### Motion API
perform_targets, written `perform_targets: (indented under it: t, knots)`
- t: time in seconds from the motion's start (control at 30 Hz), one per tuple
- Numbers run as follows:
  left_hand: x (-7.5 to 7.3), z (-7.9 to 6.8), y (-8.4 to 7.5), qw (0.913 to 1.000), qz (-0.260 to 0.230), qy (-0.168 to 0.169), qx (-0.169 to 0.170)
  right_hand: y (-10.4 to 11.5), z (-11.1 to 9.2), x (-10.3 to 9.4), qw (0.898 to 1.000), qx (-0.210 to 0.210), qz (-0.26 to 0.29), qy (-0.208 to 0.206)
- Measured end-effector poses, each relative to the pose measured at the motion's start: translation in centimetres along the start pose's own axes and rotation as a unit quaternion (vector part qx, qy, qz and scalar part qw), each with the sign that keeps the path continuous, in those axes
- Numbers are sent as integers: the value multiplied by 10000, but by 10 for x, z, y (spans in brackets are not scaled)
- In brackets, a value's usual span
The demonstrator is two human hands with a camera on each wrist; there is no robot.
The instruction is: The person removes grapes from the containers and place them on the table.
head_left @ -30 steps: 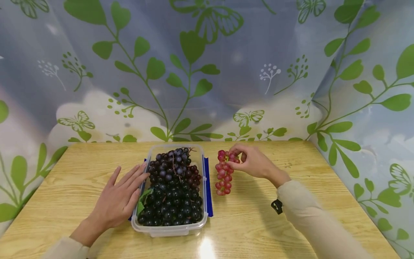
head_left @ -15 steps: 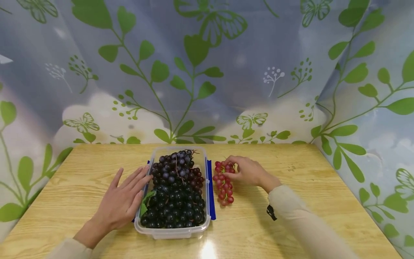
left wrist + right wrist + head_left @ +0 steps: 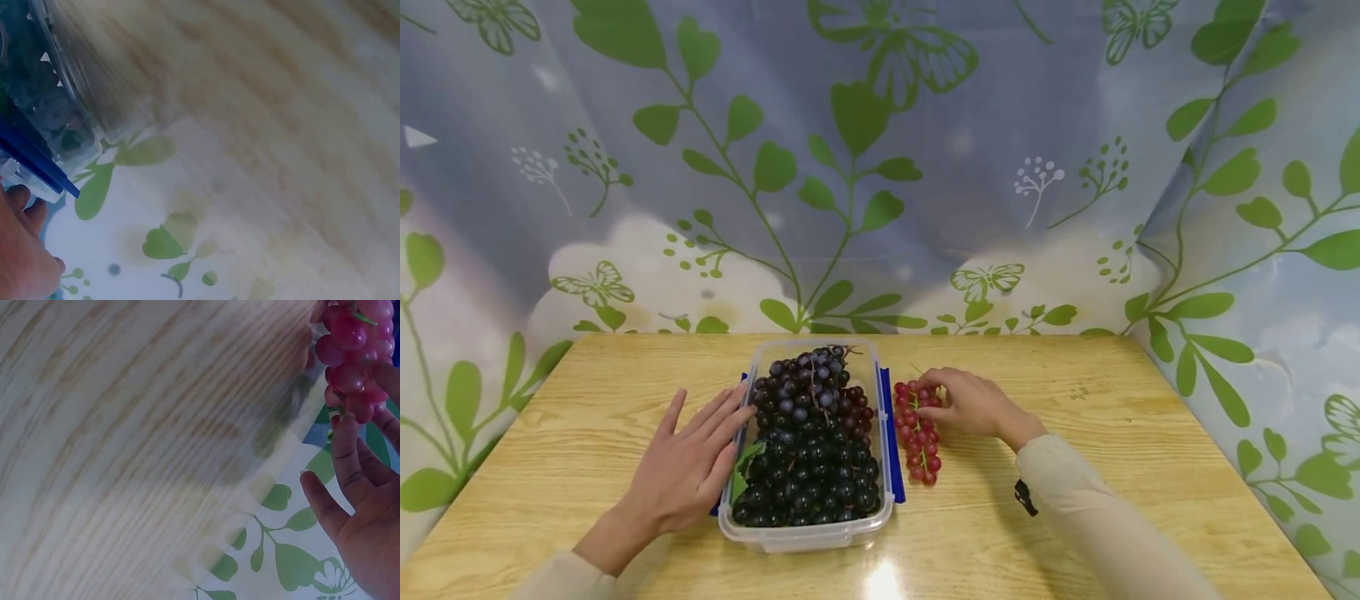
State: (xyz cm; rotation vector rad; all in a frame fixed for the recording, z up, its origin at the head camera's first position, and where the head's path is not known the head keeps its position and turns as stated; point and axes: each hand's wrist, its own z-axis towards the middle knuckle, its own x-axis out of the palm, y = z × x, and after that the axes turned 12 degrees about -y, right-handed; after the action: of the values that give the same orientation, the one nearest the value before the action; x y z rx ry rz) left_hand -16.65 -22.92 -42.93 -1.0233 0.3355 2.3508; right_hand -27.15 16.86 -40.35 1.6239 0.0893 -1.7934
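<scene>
My right hand (image 3: 973, 402) pinches the upper end of a bunch of red grapes (image 3: 920, 446), which lies along the right side of a clear plastic container (image 3: 820, 533). In the right wrist view, the thumb and fingertips of the right hand (image 3: 375, 531) touch the red grapes (image 3: 347, 337). Dark grapes (image 3: 808, 479) and a green leaf fill most of the container. My left hand (image 3: 681, 467) lies flat with fingers spread, its fingertips touching the container's left side. The left wrist view catches only part of that hand (image 3: 22, 256), beside a blue flap (image 3: 37, 156).
Blue locking flaps (image 3: 892, 442) stick out on both long sides of the container. The wooden table (image 3: 1060, 367) ends at a leaf-patterned curtain (image 3: 925, 208) behind. A black strap (image 3: 1025, 497) hangs below the right sleeve.
My right hand has brought the red grapes down and toward me, closer to the container's right flap. The left hand stays at the container. The head view has shifted slightly.
</scene>
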Motion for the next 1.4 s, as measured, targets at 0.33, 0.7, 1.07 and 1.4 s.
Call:
perform_targets:
  t: [0.33,0.7,1.07,1.4]
  knots:
    - [-3,3,5,9995,102,224,208,2,-1,3,9999,99,-56,24]
    - [-9,7,9,9987,66,287,407,3,0,9,9988,-160,-455,51]
    - [-12,8,7,9982,61,427,407,5,-6,3,9999,10,0,110]
    - [-10,8,5,9987,-2,463,233,4,-9,-9,9992,46,391,-49]
